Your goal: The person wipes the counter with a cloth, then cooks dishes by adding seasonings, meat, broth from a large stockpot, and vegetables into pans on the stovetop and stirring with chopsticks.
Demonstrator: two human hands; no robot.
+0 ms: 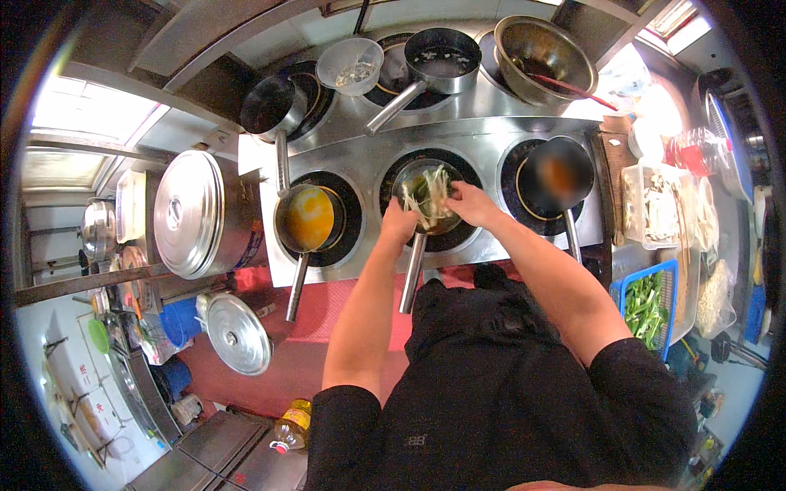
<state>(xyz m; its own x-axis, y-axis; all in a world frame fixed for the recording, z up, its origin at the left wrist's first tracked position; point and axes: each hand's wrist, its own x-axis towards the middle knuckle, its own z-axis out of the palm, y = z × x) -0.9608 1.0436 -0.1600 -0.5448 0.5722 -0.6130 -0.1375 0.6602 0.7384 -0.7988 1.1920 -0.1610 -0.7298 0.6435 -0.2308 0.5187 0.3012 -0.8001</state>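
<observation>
Both my hands are over a metal saucepan on the front middle burner, which holds greens and pale, stringy pieces that look like enoki mushrooms. My left hand is at the pan's left rim, its fingers on some of the pale strands. At the right rim my right hand has its fingers closed on more of them. A saucepan with yellow-orange liquid stands on the front left burner. Another pan sits on the front right burner; its contents are blurred.
Behind stand two saucepans, a plastic bowl and a large metal bowl. A lidded stockpot is at left. To the right are a plastic tub of pale strips and a blue basket of greens. Pan handles project over the front edge.
</observation>
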